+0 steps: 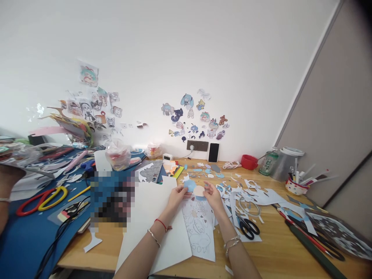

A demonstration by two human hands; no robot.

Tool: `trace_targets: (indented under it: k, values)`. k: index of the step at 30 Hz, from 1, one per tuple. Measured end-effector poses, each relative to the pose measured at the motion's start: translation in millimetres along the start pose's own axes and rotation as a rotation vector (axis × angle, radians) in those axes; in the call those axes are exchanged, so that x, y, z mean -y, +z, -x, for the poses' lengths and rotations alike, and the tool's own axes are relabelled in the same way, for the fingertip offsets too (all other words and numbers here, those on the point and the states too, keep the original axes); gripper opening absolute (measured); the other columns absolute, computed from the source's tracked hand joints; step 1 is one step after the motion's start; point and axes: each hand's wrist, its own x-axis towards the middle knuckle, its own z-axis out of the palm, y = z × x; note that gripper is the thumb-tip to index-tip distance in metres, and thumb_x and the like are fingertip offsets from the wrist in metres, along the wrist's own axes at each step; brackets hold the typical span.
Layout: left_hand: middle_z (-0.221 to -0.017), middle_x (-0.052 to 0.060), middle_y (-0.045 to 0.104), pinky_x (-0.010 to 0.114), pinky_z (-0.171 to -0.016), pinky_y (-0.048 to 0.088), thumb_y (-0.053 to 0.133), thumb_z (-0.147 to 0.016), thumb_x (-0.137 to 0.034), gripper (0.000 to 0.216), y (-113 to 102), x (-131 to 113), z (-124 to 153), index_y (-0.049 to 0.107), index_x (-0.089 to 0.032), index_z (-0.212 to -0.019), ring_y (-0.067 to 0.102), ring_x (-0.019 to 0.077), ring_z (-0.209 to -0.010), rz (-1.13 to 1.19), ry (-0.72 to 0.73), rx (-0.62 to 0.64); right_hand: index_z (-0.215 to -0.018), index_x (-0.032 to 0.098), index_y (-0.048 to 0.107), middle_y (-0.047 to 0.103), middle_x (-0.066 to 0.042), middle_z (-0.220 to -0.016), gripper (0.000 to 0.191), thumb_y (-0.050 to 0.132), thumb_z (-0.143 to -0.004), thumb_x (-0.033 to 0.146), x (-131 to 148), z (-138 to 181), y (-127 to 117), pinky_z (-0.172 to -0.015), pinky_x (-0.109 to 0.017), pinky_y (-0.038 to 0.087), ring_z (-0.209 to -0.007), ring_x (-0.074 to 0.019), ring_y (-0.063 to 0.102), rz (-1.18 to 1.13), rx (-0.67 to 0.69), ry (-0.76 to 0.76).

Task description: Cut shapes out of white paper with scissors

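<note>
My left hand point(176, 198) pinches a light blue paper cutout point(189, 185) by its left side. A round cream paper cutout point(198, 191) is gripped at its right edge by my right hand point(213, 197). The two cutouts meet or overlap between my hands; whether they are joined I cannot tell. Below them lies a sheet with pencil-like line drawings point(200, 236), partly over a large white sheet point(148, 228). Black-handled scissors point(249, 228) rest to the right of my right forearm.
Paper scraps point(261, 195) and small grey and blue cutouts point(207, 170) litter the wooden desk. Red and yellow scissors handles point(43, 200) lie on a blue mat at left, near another person's arm point(4, 201). A phone point(213, 152), green can point(268, 163) and pen cup point(296, 187) stand behind.
</note>
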Motion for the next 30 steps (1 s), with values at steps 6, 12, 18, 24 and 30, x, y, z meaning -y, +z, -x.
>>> trace_targets:
  k: [6, 12, 18, 24, 30]
  values:
    - [-0.112, 0.008, 0.057, 0.041, -0.081, 0.049, 0.054, -0.087, -0.030, 0.027, -3.6, -3.0, 9.6, 0.055, -0.015, -0.110, 0.058, 0.0200, -0.095, -0.181, 0.175, -0.223, -0.105, 0.014, 0.057, 0.062, -0.003, -0.090, 0.021, 0.055, -0.088, 0.026, 10.5, 3.8, -11.9, -0.058, -0.027, 0.051, -0.068, -0.0123, 0.060, -0.082, 0.020, 0.097]
    - [-0.106, 0.007, 0.059, 0.039, -0.078, 0.050, 0.053, -0.087, -0.032, 0.027, -6.5, -5.6, 12.5, 0.056, -0.014, -0.107, 0.059, 0.0190, -0.090, -0.284, 0.231, -0.256, -0.101, 0.014, 0.058, 0.062, -0.003, -0.092, 0.020, 0.055, -0.087, 0.027, 13.2, 5.6, -16.8, -0.059, -0.027, 0.051, -0.070, -0.0128, 0.060, -0.059, 0.042, 0.127]
    - [-0.106, 0.007, 0.059, 0.039, -0.077, 0.051, 0.053, -0.088, -0.032, 0.028, -10.5, 4.7, 3.8, 0.055, -0.014, -0.109, 0.060, 0.0184, -0.089, -0.281, 0.254, -0.265, -0.100, 0.013, 0.058, 0.062, -0.003, -0.090, 0.020, 0.054, -0.088, 0.029, 8.9, 1.9, -21.7, -0.056, -0.025, 0.050, -0.066, -0.0115, 0.059, 0.069, 0.110, 0.116]
    - [-0.104, 0.007, 0.059, 0.037, -0.074, 0.051, 0.053, -0.088, -0.032, 0.028, -11.8, 11.0, -0.3, 0.055, -0.014, -0.109, 0.060, 0.0176, -0.086, -0.265, 0.247, -0.250, -0.096, 0.013, 0.059, 0.063, -0.003, -0.089, 0.018, 0.054, -0.088, 0.029, 3.4, 6.4, -15.9, -0.062, -0.029, 0.051, -0.069, -0.0126, 0.060, 0.270, 0.221, 0.069]
    - [-0.105, 0.007, 0.059, 0.038, -0.075, 0.051, 0.053, -0.088, -0.032, 0.028, -11.4, 10.5, -1.2, 0.054, -0.014, -0.109, 0.060, 0.0178, -0.087, -0.239, 0.251, -0.220, -0.093, 0.014, 0.060, 0.063, -0.003, -0.092, 0.016, 0.054, -0.088, 0.028, 1.4, 9.2, -16.4, -0.068, -0.032, 0.051, -0.076, -0.0144, 0.060, 0.438, 0.248, 0.005]
